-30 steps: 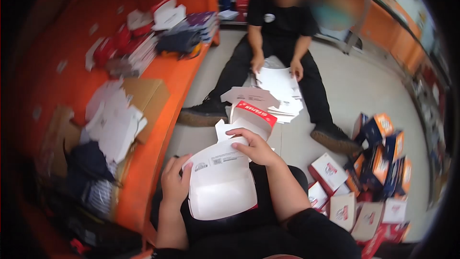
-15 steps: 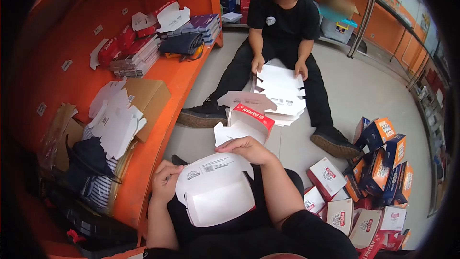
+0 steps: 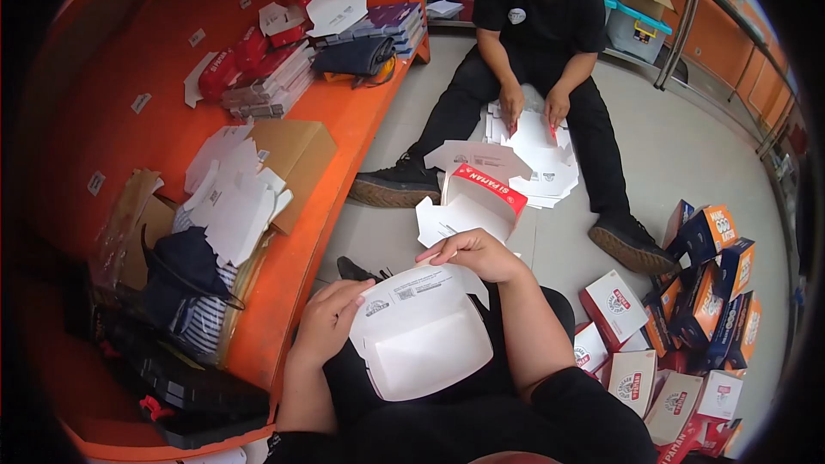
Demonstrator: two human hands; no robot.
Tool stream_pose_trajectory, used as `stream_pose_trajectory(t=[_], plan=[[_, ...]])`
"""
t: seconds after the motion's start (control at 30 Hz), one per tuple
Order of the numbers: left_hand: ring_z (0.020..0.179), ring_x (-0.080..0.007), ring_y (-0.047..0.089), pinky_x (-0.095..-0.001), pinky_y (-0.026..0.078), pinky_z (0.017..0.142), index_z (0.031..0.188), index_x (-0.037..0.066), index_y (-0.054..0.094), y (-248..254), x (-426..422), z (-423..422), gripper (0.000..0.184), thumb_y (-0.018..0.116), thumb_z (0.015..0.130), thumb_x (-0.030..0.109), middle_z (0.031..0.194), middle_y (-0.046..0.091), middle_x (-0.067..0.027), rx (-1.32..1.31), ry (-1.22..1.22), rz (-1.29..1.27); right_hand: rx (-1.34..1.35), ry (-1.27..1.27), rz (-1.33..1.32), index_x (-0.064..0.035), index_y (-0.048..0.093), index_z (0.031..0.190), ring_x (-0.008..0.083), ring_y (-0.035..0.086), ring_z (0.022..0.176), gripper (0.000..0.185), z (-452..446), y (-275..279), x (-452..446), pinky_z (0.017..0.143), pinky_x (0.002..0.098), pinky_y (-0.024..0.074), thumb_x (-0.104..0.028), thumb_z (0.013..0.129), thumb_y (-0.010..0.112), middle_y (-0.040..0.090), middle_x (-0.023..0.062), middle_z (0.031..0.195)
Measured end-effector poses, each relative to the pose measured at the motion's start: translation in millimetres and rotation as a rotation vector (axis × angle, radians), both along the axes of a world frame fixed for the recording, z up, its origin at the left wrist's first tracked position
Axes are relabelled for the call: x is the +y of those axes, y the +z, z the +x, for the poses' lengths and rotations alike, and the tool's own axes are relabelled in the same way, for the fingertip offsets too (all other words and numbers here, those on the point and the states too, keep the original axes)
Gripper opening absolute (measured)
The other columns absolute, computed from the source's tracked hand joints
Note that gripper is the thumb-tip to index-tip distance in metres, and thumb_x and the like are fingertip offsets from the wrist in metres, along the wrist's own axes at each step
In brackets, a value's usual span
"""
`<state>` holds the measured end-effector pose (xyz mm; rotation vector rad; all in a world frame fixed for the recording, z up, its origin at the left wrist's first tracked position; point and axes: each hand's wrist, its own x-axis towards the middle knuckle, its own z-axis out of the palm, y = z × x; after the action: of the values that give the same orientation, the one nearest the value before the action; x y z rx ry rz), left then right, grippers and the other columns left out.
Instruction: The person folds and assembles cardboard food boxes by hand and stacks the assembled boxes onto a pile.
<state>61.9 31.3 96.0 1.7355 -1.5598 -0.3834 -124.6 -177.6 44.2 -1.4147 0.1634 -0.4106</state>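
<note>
A white carton (image 3: 430, 348) with its printed lid flap raised rests on my lap. My left hand (image 3: 333, 314) pinches the flap's left edge between thumb and fingers. At the flap's upper right edge, my right hand (image 3: 473, 256) grips it with bent fingers. Just beyond lies an open red and white box (image 3: 481, 198) on the floor. A co-worker (image 3: 537, 17) sits opposite with both hands on a stack of flat white carton sheets (image 3: 546, 159).
Finished boxes, red-white (image 3: 614, 309) and blue-orange (image 3: 709, 232), are heaped on the floor at right. The orange shelf (image 3: 344, 163) at left holds flat cartons (image 3: 232, 206), a brown box (image 3: 292, 159) and dark cloth bags. The co-worker's shoes (image 3: 395, 182) flank the open box.
The view has shifted, moving the scene rightward. My hands stay on the flap, with the right fingers now at its upper edge. The co-worker's hands have moved closer together over the sheets.
</note>
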Motion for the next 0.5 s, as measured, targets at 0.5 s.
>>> stream_pose_trajectory(t=[0.5], plan=[[0.063, -0.0181, 0.054, -0.0282, 0.037, 0.059, 0.109, 0.014, 0.065, -6.5, 1.2, -7.0, 0.039, 0.052, 0.077, -0.004, 0.096, 0.068, -0.0045, -0.362, -0.063, -0.161, 0.059, 0.041, 0.013, -0.0039, 0.062, 0.104, 0.0155, 0.057, 0.099, 0.024, -7.2, 12.3, 6.6, 0.090, 0.0285, 0.0420, -0.021, 0.094, 0.048, 0.063, 0.0077, 0.105]])
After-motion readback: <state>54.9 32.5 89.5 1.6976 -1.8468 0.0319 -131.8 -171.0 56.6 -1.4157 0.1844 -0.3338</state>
